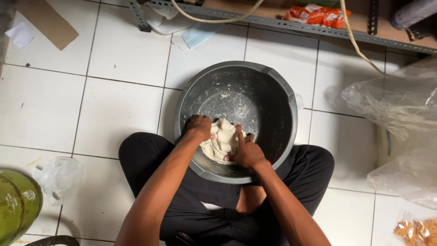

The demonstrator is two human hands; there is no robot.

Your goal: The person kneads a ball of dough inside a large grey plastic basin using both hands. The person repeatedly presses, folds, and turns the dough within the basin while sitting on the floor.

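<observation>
White tiled floor [123, 105], grey metal shelf rail [291, 25] above, clear plastic bags [400, 118] at right, dark grey basin [255, 95] between crossed legs, pale dough [221, 139] at its near side, left hand [199, 127] fisted into dough, right hand [246, 152] pressing, forefinger extended, green gas cylinder [16, 209] lower left.

Home kitchen or storeroom floor: white tiled floor [118, 100]. Behind the grey basin [273, 86], a metal rack shelf [318, 29] with orange snack packets [316, 14]; far left, green gas cylinder [16, 209].
</observation>
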